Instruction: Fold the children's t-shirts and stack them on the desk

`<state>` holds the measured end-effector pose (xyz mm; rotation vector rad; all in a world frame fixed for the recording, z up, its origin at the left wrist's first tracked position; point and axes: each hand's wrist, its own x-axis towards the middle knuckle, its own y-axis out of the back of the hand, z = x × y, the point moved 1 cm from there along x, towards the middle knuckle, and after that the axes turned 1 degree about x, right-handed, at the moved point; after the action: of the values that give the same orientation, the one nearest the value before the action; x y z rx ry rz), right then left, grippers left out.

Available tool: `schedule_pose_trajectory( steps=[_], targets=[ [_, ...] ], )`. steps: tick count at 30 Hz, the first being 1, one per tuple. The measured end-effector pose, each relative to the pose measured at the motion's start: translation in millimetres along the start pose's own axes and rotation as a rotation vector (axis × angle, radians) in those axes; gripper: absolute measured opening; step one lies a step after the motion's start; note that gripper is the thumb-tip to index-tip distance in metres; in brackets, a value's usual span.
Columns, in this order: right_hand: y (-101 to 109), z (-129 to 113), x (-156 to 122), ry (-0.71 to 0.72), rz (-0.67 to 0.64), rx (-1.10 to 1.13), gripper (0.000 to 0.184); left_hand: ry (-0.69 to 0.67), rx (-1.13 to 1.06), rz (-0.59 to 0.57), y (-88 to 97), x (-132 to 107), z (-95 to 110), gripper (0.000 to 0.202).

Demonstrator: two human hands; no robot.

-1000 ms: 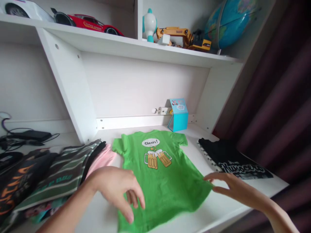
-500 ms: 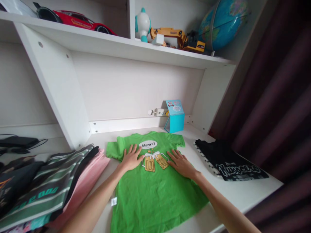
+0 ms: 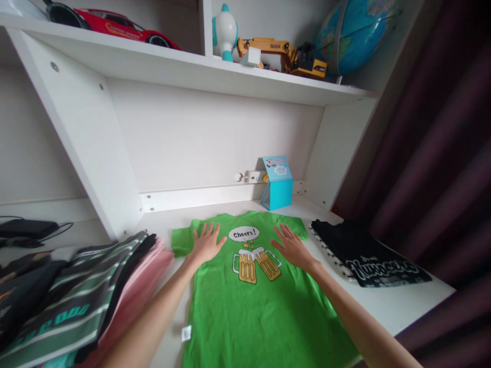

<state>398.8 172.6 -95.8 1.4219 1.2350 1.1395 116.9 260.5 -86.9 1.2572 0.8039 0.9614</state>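
A green T-shirt (image 3: 253, 312) with a "Cheers!" beer-mug print lies spread flat on the white desk (image 3: 387, 301), neck end away from me. My left hand (image 3: 205, 243) rests flat on its upper left chest, fingers spread. Flat on the upper right chest lies my right hand (image 3: 292, 246), fingers spread too. Both palms press on the cloth on either side of the print. Neither hand holds anything.
A pile of clothes (image 3: 72, 301), striped, black and pink, lies at the left. A folded black shirt (image 3: 368, 255) sits at the right. A blue paper box (image 3: 278, 183) stands at the back. Toys and a globe (image 3: 355, 30) fill the shelf above. A dark curtain hangs right.
My hands left the shirt's lower edge, went to its chest and have slid outward and up toward the shoulders. The shirt lies flatter and nearer to me.
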Motion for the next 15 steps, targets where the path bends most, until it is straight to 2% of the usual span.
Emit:
schedule_pose_trajectory(
  steps=[3,5,7,9,12,14,15],
  targets=[
    [-18,3,7,-0.038,-0.038,-0.009,0.063,0.157,0.016,-0.07,-0.5,8,-37,0.073],
    [-22,10,12,-0.072,-0.05,-0.01,0.063,0.253,0.01,-0.055,-0.2,11,-61,0.07],
    [-18,14,17,-0.092,-0.056,-0.009,0.061,0.317,-0.003,-0.017,0.1,13,-79,0.066],
    [-8,9,17,-0.103,-0.055,-0.008,0.062,0.335,0.005,0.023,0.7,15,-91,0.062],
    [6,-28,-6,-0.061,-0.046,-0.002,0.064,0.274,0.07,0.106,4.1,17,-100,0.054],
    [4,-67,-39,0.088,-0.048,0.031,0.063,0.242,0.103,0.142,8.3,18,-105,0.045],
    [-2,-89,-60,0.259,-0.04,0.088,0.064,0.241,0.105,0.15,10.6,17,-107,0.041]
  ],
)
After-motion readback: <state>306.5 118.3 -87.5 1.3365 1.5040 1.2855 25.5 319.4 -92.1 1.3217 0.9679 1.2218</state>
